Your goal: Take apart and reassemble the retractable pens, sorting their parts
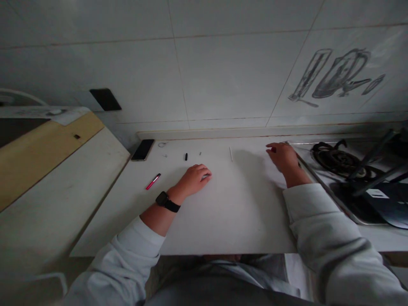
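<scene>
My left hand (195,178) rests on the white counter (236,212) with its fingers curled in, and a small greyish bit shows at the fingertips; I cannot name it. A black watch (167,201) is on that wrist. My right hand (282,156) lies near the stove's edge with its fingers bent around a small red piece (273,149). Between the hands, farther back, lies a thin white stick (231,154). A small black cap (186,157) and a tiny metal part (200,153) lie behind my left hand. A red pen (153,181) lies to its left.
A dark phone (143,149) lies at the counter's back left corner, with a thin wire loop (162,144) beside it. A gas stove (344,163) with a black burner grate fills the right side. On the left lies a wooden board (41,153). A tiled wall (223,76) is behind.
</scene>
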Available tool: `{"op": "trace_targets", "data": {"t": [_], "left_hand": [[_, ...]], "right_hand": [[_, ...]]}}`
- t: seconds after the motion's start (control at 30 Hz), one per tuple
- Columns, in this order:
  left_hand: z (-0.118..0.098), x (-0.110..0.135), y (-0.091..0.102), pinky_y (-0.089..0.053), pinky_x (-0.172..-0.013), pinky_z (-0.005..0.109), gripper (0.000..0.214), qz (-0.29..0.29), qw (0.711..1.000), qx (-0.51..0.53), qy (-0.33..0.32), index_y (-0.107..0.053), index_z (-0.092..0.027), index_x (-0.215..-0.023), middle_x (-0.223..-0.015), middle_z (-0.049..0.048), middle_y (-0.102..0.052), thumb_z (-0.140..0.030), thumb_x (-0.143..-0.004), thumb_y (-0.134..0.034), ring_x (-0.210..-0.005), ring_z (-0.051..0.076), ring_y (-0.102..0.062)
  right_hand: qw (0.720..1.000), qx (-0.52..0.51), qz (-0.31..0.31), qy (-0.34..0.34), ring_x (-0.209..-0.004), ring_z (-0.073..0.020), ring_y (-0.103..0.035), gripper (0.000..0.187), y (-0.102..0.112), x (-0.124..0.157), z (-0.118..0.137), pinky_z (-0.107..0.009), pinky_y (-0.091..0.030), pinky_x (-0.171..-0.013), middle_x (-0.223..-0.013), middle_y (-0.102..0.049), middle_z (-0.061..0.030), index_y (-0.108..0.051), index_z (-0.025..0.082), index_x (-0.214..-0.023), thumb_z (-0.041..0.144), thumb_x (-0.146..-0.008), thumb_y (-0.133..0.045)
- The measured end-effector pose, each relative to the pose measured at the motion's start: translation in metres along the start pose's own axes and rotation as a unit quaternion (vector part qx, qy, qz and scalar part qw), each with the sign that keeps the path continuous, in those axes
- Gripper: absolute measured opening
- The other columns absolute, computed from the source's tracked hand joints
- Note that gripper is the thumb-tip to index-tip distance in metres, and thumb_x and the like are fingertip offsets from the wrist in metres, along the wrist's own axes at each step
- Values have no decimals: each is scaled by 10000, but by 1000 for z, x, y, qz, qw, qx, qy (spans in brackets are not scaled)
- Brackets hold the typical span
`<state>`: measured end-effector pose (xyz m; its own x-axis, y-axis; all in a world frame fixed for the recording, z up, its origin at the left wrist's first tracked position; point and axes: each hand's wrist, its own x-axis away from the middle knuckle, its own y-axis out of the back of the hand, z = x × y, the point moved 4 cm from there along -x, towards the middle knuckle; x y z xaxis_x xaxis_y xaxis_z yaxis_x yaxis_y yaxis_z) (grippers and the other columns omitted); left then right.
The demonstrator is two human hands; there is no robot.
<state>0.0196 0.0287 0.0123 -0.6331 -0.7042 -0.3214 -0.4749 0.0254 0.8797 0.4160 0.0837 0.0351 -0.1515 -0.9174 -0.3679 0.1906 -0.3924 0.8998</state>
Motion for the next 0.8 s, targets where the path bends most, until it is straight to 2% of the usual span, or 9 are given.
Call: {"op": "trace_targets", "data": {"t": [0.1, 0.17, 0.23, 0.33, 0.4, 0.53, 0.63, 0.8], "left_hand": [[0, 0, 7, -512, -969, 387, 134, -7, 1000, -24, 11, -716, -207, -1059, -1079, 59, -715, -258, -980, -621, -1006, 215, -651], [2, 0, 13, -511, -970, 396, 135, -24, 998, -43, 30, -710, -201, -1065, -1092, 70, -716, -262, -970, -635, -1010, 224, -652], [5, 0, 21, -512, -968, 397, 144, -44, 996, -54, 52, -698, -195, -1079, -1098, 79, -713, -264, -975, -627, -1020, 228, -651], [10, 3, 28, -519, -949, 385, 129, -61, 993, -58, 84, -677, -197, -1075, -1081, 78, -703, -251, -977, -615, -1011, 225, -649], [13, 4, 30, -521, -928, 379, 113, -67, 990, -59, 108, -659, -201, -1068, -1051, 73, -695, -238, -970, -617, -985, 222, -648], [20, 8, 37, -512, -905, 387, 144, -88, 981, -83, 153, -609, -207, -1101, -1016, 75, -673, -230, -959, -624, -952, 230, -637], [30, 13, 50, -500, -913, 388, 196, -95, 969, -129, 187, -582, -198, -1127, -1057, 97, -663, -229, -944, -646, -971, 240, -633], [75, 43, 88, -509, -866, 410, 267, -48, 918, -210, 332, -617, -156, -1065, -1080, 166, -673, -296, -871, -733, -986, 305, -656]], "right_hand": [[993, -87, -24, 80, -825, -240, -659, 316, 3, 8, 37, -373, -512, -834, -944, -742, -104, -785, 212, -1114, 353, -911, -588], [979, -167, -3, 121, -777, -215, -640, 322, 1, 20, 67, -352, -504, -792, -927, -735, -94, -784, 212, -1089, 403, -920, -588], [950, -272, 85, 128, -717, -188, -615, 378, -7, 36, 98, -315, -488, -702, -885, -725, -79, -778, 201, -1074, 491, -917, -595], [849, -403, 311, 145, -627, -159, -568, 488, -27, 68, 143, -273, -443, -587, -723, -653, -32, -754, 170, -1042, 607, -892, -598], [803, -409, 398, 173, -620, -148, -552, 483, -36, 87, 164, -267, -435, -589, -711, -640, -20, -753, 170, -1007, 616, -881, -618], [799, -393, 412, 194, -726, -159, -583, 416, -40, 99, 176, -280, -453, -680, -812, -679, -31, -752, 186, -936, 585, -866, -660], [791, -406, 430, 153, -635, -135, -525, 448, -40, 96, 172, -265, -409, -607, -726, -622, -3, -735, 185, -983, 609, -865, -650], [787, -411, 444, 122, -561, -113, -455, 488, -37, 94, 169, -248, -355, -544, -625, -522, 34, -719, 168, -1046, 614, -857, -658]]}}
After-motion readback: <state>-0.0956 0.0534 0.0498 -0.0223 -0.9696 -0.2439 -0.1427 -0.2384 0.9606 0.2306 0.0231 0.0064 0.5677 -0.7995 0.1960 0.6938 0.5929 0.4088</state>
